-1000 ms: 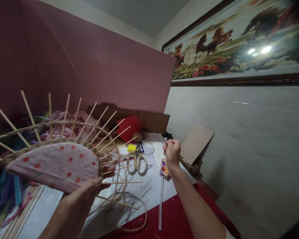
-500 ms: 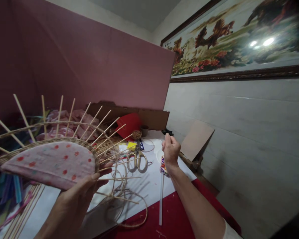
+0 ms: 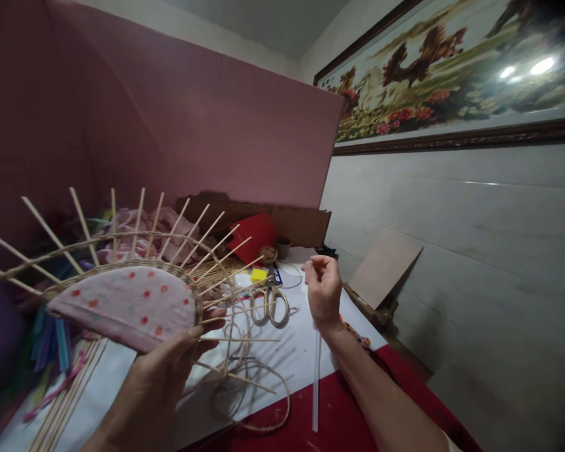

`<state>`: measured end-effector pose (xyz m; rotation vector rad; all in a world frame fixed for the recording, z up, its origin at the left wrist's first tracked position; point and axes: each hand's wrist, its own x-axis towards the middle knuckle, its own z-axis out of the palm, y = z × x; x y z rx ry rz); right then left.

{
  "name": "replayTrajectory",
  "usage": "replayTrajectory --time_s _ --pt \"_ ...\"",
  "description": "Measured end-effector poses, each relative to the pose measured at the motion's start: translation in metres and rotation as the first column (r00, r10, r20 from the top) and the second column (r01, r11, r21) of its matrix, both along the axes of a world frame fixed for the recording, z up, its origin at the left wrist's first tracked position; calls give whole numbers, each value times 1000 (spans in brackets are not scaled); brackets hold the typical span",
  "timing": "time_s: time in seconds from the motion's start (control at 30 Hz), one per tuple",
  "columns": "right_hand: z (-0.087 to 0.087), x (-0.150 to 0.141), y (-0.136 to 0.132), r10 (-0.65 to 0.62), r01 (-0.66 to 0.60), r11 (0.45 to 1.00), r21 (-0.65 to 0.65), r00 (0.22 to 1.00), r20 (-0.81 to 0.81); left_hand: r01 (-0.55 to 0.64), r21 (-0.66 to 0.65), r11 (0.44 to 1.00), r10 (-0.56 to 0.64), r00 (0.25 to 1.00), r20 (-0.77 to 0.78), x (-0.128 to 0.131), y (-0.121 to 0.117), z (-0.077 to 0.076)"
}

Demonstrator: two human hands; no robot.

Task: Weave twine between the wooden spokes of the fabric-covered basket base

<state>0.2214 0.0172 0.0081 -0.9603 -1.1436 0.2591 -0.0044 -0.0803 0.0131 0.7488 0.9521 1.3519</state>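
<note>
My left hand (image 3: 157,370) grips the lower right edge of a half-round woven piece (image 3: 127,304), thumb in front and fingers behind. Its face is pink cloth with red dots, edged in woven cord. Thin wooden sticks fan outward from that edge, and a strand of twine (image 3: 127,235) loops loosely across them. More twine (image 3: 263,427) hangs in coils under the piece. Over the table to the right, my right hand (image 3: 324,292) is closed, thumb against the bent fingers; whatever they may hold cannot be made out.
Gold-handled scissors (image 3: 269,307) lie mid-table near a yellow block (image 3: 258,275). A translucent stick (image 3: 316,383) lies below my right wrist, beside a partly hidden patterned object (image 3: 358,333). Loose sticks (image 3: 70,392) and coloured strips (image 3: 51,342) are at left. Cardboard (image 3: 292,227) stands behind.
The whole view has shifted, so most things sit further right. My right hand has moved slightly left over the table and turned a little. My left hand still holds the woven piece.
</note>
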Motion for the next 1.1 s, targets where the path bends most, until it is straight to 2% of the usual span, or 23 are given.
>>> replayTrajectory --time_s 0.07,0.13,0.23,0.33,0.43,0.53,0.77,0.93,1.1 --pt "2 -8 -13 27 -31 999 27 989 143 14 18 1000 -14 1000 -3 0 0 -1" --pt "5 -16 -27 29 -58 995 83 948 318 26 23 999 -26 1000 -5 0 -1 -1" --pt "10 -26 -45 21 -164 966 199 820 572 12 14 1000 -12 1000 0 1 -2 1" --pt "12 -32 -57 17 -245 944 221 705 709 10 16 1000 -10 1000 17 2 -5 3" --pt "12 -36 -62 13 -260 943 208 653 758 15 10 1000 -15 999 29 4 -7 6" --pt "11 -36 -63 4 -263 942 210 634 773 10 3 1000 -10 999 41 5 -9 10" --pt "11 -36 -64 9 -275 938 209 625 780 7 -21 1000 -5 998 66 7 -10 11" --pt "12 -37 -64 -3 -268 939 216 621 784 63 5 998 -64 993 101 7 -8 6" --pt "10 -36 -64 -25 -248 939 237 638 769 88 37 995 -91 990 106 11 -11 12"
